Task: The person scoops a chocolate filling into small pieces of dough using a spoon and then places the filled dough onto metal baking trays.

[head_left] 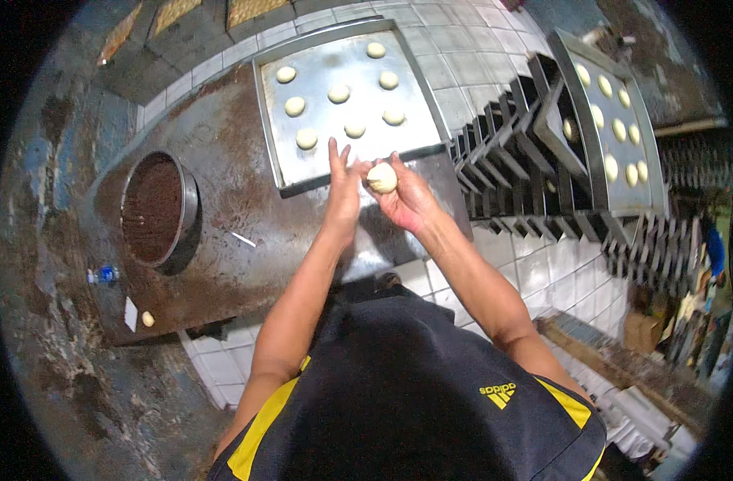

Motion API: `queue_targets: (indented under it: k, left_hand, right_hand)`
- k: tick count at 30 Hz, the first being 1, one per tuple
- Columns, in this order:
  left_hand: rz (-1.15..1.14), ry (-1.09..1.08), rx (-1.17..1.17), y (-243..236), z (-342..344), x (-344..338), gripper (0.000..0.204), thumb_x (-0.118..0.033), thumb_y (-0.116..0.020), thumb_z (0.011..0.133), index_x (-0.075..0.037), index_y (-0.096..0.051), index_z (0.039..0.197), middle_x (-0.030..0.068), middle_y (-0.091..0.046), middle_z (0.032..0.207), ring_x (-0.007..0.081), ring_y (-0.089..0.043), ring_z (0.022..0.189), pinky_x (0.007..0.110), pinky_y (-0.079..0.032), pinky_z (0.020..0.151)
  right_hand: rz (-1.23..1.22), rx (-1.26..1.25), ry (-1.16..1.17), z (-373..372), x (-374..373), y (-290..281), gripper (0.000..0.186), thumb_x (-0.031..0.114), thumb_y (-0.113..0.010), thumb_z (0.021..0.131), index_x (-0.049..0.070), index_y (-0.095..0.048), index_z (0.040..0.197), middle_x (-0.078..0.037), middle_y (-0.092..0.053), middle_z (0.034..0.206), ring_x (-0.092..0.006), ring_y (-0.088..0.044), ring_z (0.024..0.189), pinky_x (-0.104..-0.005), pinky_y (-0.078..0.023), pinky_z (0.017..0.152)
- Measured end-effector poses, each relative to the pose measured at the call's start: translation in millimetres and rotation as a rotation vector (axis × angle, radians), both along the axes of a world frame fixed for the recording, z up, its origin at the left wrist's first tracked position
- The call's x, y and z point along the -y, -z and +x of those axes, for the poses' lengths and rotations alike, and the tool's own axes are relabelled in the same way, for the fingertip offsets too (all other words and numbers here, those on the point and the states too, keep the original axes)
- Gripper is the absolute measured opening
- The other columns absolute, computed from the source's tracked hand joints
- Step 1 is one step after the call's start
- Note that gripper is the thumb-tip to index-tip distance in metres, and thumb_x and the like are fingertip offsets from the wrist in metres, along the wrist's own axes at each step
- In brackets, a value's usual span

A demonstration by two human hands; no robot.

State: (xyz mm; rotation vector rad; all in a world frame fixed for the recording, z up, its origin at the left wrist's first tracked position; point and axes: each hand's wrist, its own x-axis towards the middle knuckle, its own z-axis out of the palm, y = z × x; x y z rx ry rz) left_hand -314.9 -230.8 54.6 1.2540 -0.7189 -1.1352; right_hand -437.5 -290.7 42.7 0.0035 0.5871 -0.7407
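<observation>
My right hand (406,196) cups a pale round dough ball (381,177) just in front of the near edge of a metal baking tray (302,168). My left hand (344,180) is held upright beside the ball, fingers spread, its palm touching the dough. On the tray lie several small dough balls (339,94) in loose rows. The tray rests on a dark, worn metal table (246,208).
A round metal tin of dark brown filling (154,208) stands at the table's left. One stray dough piece (147,318) lies by the table's near corner. To the right, a rack (535,184) holds another tray of dough balls (615,112). A small bottle (103,275) lies on the floor.
</observation>
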Motion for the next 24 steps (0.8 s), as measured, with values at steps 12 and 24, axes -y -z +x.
queue_targets:
  k: [12,24]
  left_hand:
    - [0.001,-0.228,0.207,49.9,201.5,69.0,0.049,-0.026,-0.053,0.106,0.005,-0.045,0.144,0.0226,-0.055,0.141,0.0298,-0.051,0.134,0.040,-0.039,0.112]
    - [0.568,-0.214,0.394,77.2,245.4,10.5,0.046,-0.026,-0.059,0.099,-0.001,-0.056,0.138,0.0177,-0.058,0.136,0.0306,-0.054,0.129,0.044,-0.039,0.111]
  right_hand:
    - [-0.685,-0.747,-0.292,171.9,267.1,73.2,0.026,0.020,-0.053,0.104,-0.003,-0.056,0.117,-0.015,-0.066,0.106,-0.0211,-0.067,0.095,-0.0312,-0.056,0.086]
    - [-2.161,-1.491,-0.634,237.0,369.3,167.2,0.049,0.027,-0.045,0.106,-0.005,-0.043,0.143,-0.023,-0.029,0.161,-0.0416,-0.028,0.148,-0.0483,-0.026,0.122]
